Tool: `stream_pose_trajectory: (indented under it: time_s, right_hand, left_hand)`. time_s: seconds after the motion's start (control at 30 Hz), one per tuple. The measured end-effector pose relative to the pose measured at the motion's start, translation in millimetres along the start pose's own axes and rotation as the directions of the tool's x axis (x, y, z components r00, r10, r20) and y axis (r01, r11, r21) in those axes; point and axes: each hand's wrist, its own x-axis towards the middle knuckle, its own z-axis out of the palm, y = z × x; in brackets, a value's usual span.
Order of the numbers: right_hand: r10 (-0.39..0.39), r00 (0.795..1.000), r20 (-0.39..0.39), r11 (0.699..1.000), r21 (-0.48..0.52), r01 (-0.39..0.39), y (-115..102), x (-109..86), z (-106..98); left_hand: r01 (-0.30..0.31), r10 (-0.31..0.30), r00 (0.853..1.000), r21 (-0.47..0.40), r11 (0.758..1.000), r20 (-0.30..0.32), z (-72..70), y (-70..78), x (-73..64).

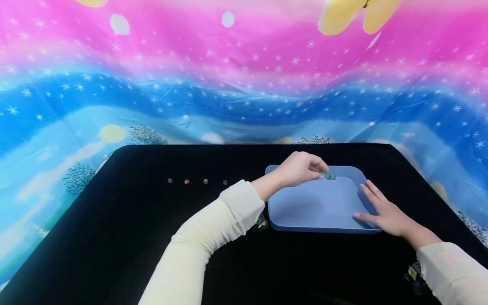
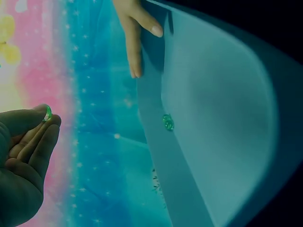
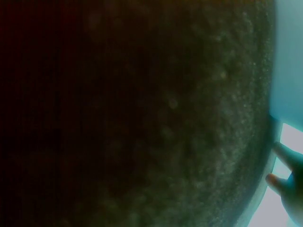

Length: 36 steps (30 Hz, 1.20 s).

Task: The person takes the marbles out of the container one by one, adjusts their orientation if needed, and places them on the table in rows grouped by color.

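Between the thumb and fingertips of my left hand (image 1: 299,169) I pinch a small, shiny green glass bead (image 2: 48,113). This hand is raised over the far part of a blue-grey plastic bin (image 1: 312,205). More green beads (image 2: 168,122) lie in the bin against its far wall; how many is hard to tell. My right hand (image 1: 386,216) rests on the bin's right rim, its fingers extended along the wall and the thumb over the inside. In the right wrist view only a few dark fingers (image 3: 284,177) appear at the edge.
The bin stands on a black-covered table (image 1: 114,237). Left of it, several small round pieces, among them a reddish one (image 1: 187,181), form a spaced row. A colourful printed cloth (image 1: 244,84) hangs behind the table. Most of the right wrist view is dark and blurred.
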Motion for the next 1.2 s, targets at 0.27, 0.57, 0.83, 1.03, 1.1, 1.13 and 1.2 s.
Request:
stream_pose_trajectory:
  time_s: [0.27, 0.57, 0.83, 1.03, 1.1, 1.13, 1.2]
  right_hand:
    - [-0.035, 0.999, 0.002, 0.999, 0.002, 0.035, 2.5, 1.2, 0.3]
    - [-0.026, 1.0, 0.006, 1.0, 0.012, 0.026, 3.8, 2.4, 1.7]
    - [-0.033, 0.999, -0.005, 0.999, 0.008, 0.033, 3.0, 1.9, 1.9]
    - [-0.033, 0.999, -0.006, 0.999, 0.0, 0.033, 3.0, 1.4, 1.1]
    - [-0.036, 0.999, -0.006, 0.999, -0.001, 0.036, 3.2, 1.1, 1.0]
    - [-0.037, 0.999, -0.007, 0.999, -0.004, 0.037, 3.1, 1.0, 0.9]
    - [-0.039, 0.999, -0.008, 0.999, -0.005, 0.039, 2.6, 0.8, 0.4]
  left_hand:
    - [-0.014, 0.013, 1.0, -0.088, 0.996, -0.015, -9.5, -9.3, -42.1]
    - [0.042, -0.051, 0.998, -0.182, 0.982, -0.046, -16.5, -30.4, -85.3]
    - [0.069, -0.096, 0.99, -0.241, 0.968, -0.104, -20.6, -53.2, -119.4]
    - [0.08, -0.118, 0.979, -0.222, 0.972, -0.165, -24.1, -70.4, -141.1]
    - [0.083, -0.123, 0.976, -0.214, 0.973, -0.182, -25.6, -76.0, -147.9]
    - [0.087, -0.128, 0.974, -0.213, 0.973, -0.186, -26.6, -79.0, -151.3]
    - [0.104, -0.146, 0.97, -0.212, 0.972, -0.193, -28.8, -85.5, -157.8]
